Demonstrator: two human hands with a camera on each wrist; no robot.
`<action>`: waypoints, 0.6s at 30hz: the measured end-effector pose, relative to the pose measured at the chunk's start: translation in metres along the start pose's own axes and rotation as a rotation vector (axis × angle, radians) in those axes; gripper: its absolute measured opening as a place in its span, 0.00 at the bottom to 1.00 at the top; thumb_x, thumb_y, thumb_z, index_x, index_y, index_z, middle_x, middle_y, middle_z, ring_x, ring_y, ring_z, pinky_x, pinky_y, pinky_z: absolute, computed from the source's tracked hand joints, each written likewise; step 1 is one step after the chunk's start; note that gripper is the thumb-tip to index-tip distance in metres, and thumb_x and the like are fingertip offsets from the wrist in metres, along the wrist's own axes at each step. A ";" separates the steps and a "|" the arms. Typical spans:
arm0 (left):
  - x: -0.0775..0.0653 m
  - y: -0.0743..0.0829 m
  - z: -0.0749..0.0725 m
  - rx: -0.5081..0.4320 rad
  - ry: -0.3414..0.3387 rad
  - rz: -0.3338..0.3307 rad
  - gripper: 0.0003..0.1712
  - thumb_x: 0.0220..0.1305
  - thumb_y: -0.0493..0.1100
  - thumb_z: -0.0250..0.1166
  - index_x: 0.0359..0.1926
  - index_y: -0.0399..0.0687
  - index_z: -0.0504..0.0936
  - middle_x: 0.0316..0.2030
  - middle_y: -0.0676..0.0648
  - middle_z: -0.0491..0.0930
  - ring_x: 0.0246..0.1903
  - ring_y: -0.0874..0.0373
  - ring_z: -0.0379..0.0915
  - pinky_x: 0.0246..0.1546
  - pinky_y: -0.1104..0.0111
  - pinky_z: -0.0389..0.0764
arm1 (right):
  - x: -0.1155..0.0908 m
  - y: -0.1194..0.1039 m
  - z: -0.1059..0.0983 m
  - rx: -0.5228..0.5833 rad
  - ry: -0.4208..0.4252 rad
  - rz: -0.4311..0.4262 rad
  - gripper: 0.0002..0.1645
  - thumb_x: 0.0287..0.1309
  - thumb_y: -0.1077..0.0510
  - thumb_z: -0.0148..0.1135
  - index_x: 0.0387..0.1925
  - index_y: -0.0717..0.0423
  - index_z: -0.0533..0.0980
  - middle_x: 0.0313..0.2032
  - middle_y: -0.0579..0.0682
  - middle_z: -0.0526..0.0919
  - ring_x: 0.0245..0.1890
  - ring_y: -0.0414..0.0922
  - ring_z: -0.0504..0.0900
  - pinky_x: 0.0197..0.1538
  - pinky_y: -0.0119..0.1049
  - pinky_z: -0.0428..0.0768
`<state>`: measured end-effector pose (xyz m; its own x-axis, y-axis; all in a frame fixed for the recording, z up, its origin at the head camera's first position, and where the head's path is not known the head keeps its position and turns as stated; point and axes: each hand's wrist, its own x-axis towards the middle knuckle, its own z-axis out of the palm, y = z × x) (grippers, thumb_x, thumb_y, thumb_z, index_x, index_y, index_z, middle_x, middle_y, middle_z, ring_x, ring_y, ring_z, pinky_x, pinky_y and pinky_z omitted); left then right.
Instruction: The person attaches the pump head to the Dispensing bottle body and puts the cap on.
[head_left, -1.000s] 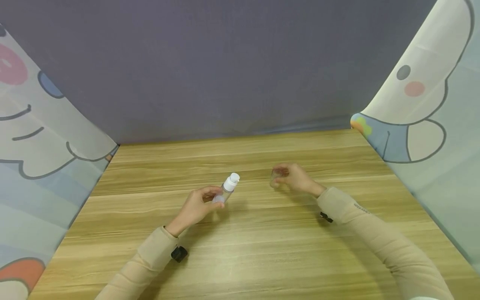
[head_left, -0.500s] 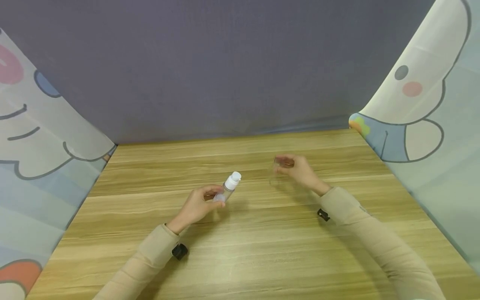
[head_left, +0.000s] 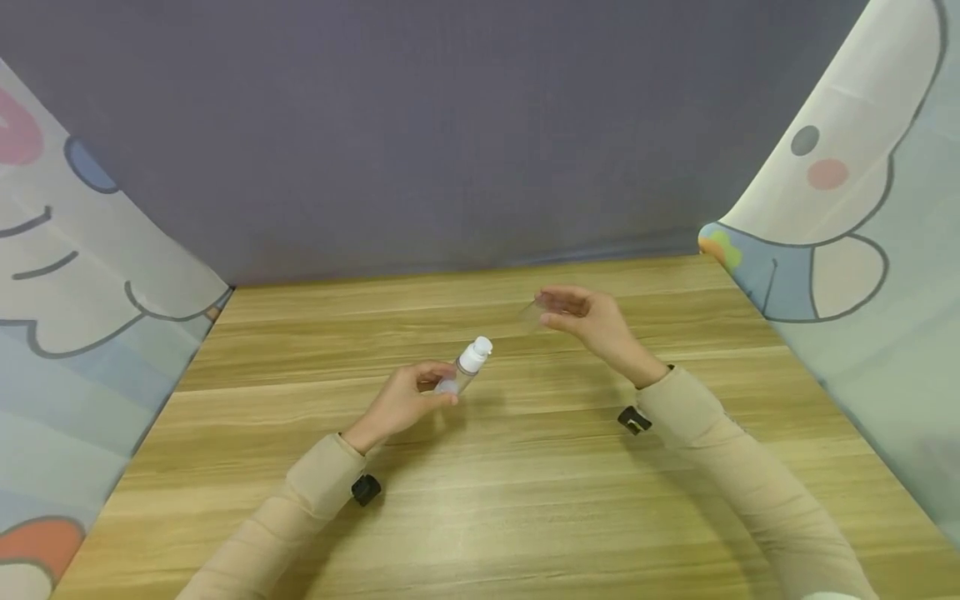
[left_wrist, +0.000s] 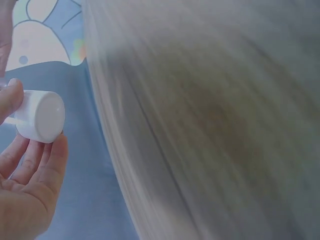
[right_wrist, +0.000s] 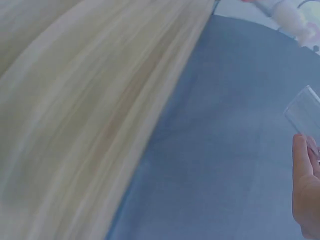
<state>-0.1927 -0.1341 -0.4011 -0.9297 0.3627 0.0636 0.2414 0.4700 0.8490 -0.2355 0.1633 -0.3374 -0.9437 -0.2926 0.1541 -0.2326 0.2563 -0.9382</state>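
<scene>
My left hand (head_left: pixel 405 398) grips a small pump bottle (head_left: pixel 472 357) with a clear body and a white pump top, tilted so the top leans up and to the right. Its round white base (left_wrist: pixel 50 117) faces the left wrist camera, with thumb above and fingers below. My right hand (head_left: pixel 598 327) holds a transparent cap (head_left: pixel 532 312) between thumb and fingers, farther back and to the right of the bottle. The cap tilts with one end towards the left. In the right wrist view the clear cap (right_wrist: pixel 304 111) sticks out beyond the fingers at the right edge.
Both hands are over a wood-grain table (head_left: pixel 480 517). A grey-purple cloth (head_left: pixel 465 142) hangs behind its far edge. Cartoon-printed curtains (head_left: pixel 847 275) line the left and right sides.
My right hand has risen away from me with the cap, which has turned from near upright to slanting left. My left hand has shifted slightly right and away from me with the bottle.
</scene>
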 end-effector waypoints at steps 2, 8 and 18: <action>0.001 0.000 0.001 -0.008 -0.008 0.010 0.21 0.51 0.37 0.69 0.48 0.39 0.79 0.48 0.42 0.79 0.47 0.50 0.75 0.51 0.63 0.77 | 0.000 -0.005 0.003 0.029 -0.013 -0.009 0.32 0.52 0.53 0.65 0.58 0.59 0.70 0.54 0.55 0.77 0.54 0.50 0.76 0.51 0.29 0.77; 0.004 -0.002 0.005 -0.001 -0.030 0.046 0.21 0.51 0.39 0.69 0.48 0.39 0.79 0.47 0.42 0.79 0.46 0.51 0.76 0.50 0.64 0.78 | -0.001 -0.017 0.015 0.053 -0.064 -0.047 0.28 0.51 0.58 0.66 0.55 0.60 0.72 0.53 0.56 0.77 0.51 0.46 0.78 0.51 0.31 0.78; 0.008 -0.002 0.007 0.015 -0.036 0.052 0.21 0.51 0.40 0.70 0.48 0.40 0.79 0.47 0.44 0.80 0.46 0.52 0.75 0.51 0.63 0.77 | -0.003 -0.025 0.027 0.008 -0.106 -0.030 0.28 0.49 0.61 0.67 0.54 0.61 0.73 0.52 0.57 0.78 0.51 0.50 0.78 0.51 0.34 0.78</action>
<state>-0.1987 -0.1262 -0.4056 -0.9053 0.4156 0.0878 0.2933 0.4619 0.8370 -0.2204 0.1330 -0.3228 -0.9062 -0.3956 0.1493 -0.2583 0.2386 -0.9361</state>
